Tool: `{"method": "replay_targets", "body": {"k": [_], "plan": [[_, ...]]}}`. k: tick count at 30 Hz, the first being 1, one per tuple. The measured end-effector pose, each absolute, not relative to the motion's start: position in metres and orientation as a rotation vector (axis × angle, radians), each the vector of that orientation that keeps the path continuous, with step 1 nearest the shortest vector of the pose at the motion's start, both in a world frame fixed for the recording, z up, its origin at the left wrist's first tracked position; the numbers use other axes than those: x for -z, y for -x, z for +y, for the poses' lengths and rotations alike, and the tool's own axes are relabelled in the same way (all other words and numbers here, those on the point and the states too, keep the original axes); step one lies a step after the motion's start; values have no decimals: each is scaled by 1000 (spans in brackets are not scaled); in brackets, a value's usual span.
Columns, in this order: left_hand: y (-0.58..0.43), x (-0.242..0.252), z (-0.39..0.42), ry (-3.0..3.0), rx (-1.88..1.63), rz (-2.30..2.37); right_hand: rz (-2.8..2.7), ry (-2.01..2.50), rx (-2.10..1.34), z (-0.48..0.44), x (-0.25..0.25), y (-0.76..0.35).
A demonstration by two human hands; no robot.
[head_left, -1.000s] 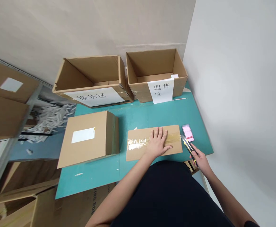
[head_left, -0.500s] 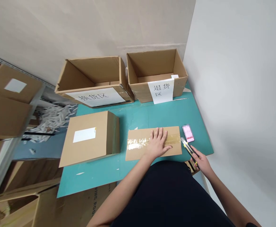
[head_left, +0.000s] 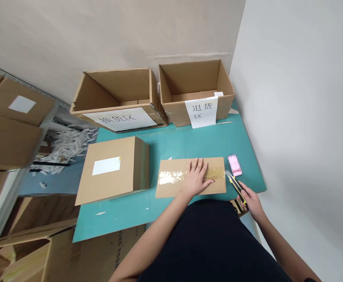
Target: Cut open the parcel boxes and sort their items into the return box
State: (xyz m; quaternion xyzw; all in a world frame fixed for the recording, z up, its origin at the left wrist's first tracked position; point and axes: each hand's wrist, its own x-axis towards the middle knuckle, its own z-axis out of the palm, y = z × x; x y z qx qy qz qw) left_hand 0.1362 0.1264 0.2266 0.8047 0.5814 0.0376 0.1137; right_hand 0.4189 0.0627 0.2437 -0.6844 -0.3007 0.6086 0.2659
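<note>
My left hand (head_left: 195, 180) lies flat on top of a taped cardboard box (head_left: 171, 190), its fingers spread. Clear brown packing tape (head_left: 171, 176) runs along the middle of that box's top. In my right hand (head_left: 251, 199) is a yellow and black utility knife (head_left: 238, 188), gripped by its handle. The blade tip is at the box's right end, by the tape; whether it touches the cardboard I cannot tell. Just beyond the knife lies a small pink item (head_left: 234, 164), partly blurred out.
A larger cardboard box (head_left: 112, 184) with a white label stands at the left of the green table (head_left: 121, 219). Two open cartons with paper signs, one on the left (head_left: 115, 74) and one on the right (head_left: 177, 113), line the back. Walls rise behind and to the right.
The view has shifted very slightly. My left hand stays on the box, and my right hand keeps the utility knife at the box's right end with hardly any movement.
</note>
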Motion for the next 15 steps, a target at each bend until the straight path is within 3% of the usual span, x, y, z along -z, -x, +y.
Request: {"method": "replay_targets", "body": {"k": [15], "plan": [[-132, -235, 119, -2358, -294, 1617, -990, 1780, -1547, 83, -239, -417]]}}
